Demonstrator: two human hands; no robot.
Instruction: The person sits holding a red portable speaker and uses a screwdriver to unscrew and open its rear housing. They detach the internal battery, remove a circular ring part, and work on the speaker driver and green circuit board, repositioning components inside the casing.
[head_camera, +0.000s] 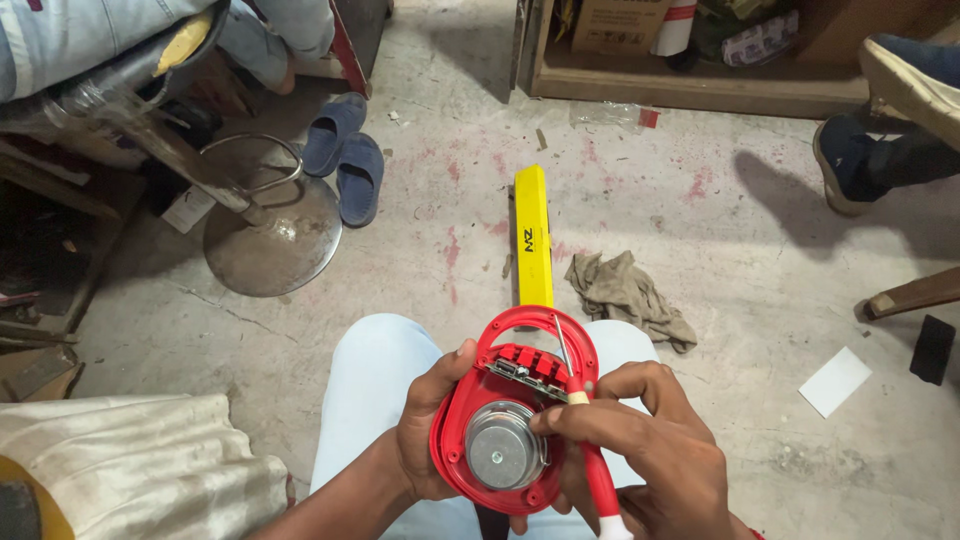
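Against the far wall a low wooden shelf (700, 90) holds one brown cardboard box (620, 22), a white roll with a red band just beside it, and a crinkled printed packet (762, 38) further right. A clear wrapper with a red end (612, 115) lies on the floor just in front of the shelf's edge. One blank white card (835, 381) lies on the concrete floor (720, 230) toward the right, near a small black slab.

The person sits with one open red case (515, 405) over the knees. The left hand (432, 425) cups the case from its left side, thumb hooked over the rim, fingers curled underneath. Inside sits one round metal speaker (500, 445), with a small circuit board above it. The right hand (640, 450) pinches one red-handled screwdriver (590, 440) between thumb and fingers, its thin shaft reaching up across the board; the fingertips rest just at the speaker's right edge.

On the floor beyond the knees lies one yellow bar (533, 235), a crumpled grey rag (625, 292) just beside it. Two blue slippers (345, 155) sit by a round metal stool base (272, 235).
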